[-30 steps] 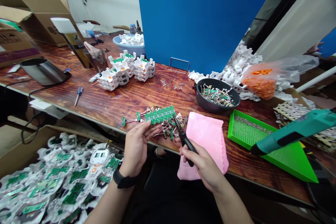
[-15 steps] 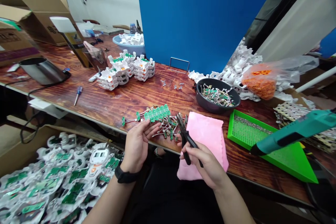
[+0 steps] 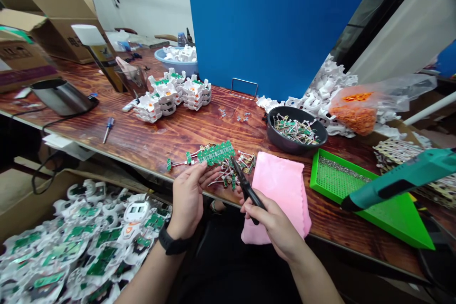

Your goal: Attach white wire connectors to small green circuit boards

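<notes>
My left hand [image 3: 188, 194], with a black band on the wrist, pinches the near left edge of a green circuit board panel [image 3: 215, 153]. Black-handled pliers [image 3: 245, 185] are in my right hand [image 3: 272, 218], with the fingers wrapped round the handles. Their jaws reach the right end of the panel; whether they grip it I cannot tell. Around and below the panel lie small wired circuit boards [image 3: 233, 179] in a loose heap on the wooden table. A pink cloth [image 3: 281, 185] lies flat beneath and beside my right hand.
A dark bowl [image 3: 272, 135] of wired boards stands beyond the cloth. To the right are a green tray [image 3: 392, 216] and a teal electric screwdriver [image 3: 402, 175]. Stacked white housings [image 3: 156, 104] sit at the back left, and a box of housings [image 3: 81, 242] is below left.
The pliers have moved left and their handles have closed together, bringing the jaws to the panel's right end. My left hand keeps its pinch on the panel.
</notes>
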Tool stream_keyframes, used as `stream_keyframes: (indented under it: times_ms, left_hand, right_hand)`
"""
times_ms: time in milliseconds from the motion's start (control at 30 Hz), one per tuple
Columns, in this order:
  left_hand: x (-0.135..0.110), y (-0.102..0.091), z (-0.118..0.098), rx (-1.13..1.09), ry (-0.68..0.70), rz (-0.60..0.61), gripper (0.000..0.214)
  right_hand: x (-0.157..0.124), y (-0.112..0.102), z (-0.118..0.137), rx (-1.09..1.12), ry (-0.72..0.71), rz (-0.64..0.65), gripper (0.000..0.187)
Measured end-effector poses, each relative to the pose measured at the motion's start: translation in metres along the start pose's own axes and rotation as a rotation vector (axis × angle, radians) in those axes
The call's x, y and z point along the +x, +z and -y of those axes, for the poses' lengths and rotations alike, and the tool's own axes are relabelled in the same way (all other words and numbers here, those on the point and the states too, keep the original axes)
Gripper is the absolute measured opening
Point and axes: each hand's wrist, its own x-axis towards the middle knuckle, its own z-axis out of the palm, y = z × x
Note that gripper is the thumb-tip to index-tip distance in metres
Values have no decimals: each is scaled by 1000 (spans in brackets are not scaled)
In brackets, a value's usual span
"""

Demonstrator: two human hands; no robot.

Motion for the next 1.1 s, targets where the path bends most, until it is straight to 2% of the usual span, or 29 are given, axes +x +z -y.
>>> stream_keyframes:
  times_ms: [200,333,467,567,667,833,1000,1100]
  left_hand:
    - [-1,1,3,2,-37,25,13]
    - [5,1,5,-55,-131,1,7]
    - [11,0,4,-65,-226,-39,5]
    - [10,-1,0,-58,-169,-25,4]
    - [7,0,-1,-39,-120,-3,10]
    - [1,4,2,2,-74,18,15]
    - [0,4,3,-11,-107,48,11]
    - [3,2,6,-44,-171,58,6]
  right_hand:
    - [5,-3,-5,1,-46,-43,18]
    - [7,-4,-9,223,-10,24,10]
    - [7,-6,-6,407,8,65,11]
    - [6,-6,-2,315,16,36,11]
    - [3,-4,-1,162,35,21,12]
    - [2,1,-4,40,6,16,34]
    - [4,-1,-6,-2,-55,-15,21]
    - [4,-1,-7,166,-18,20,14]
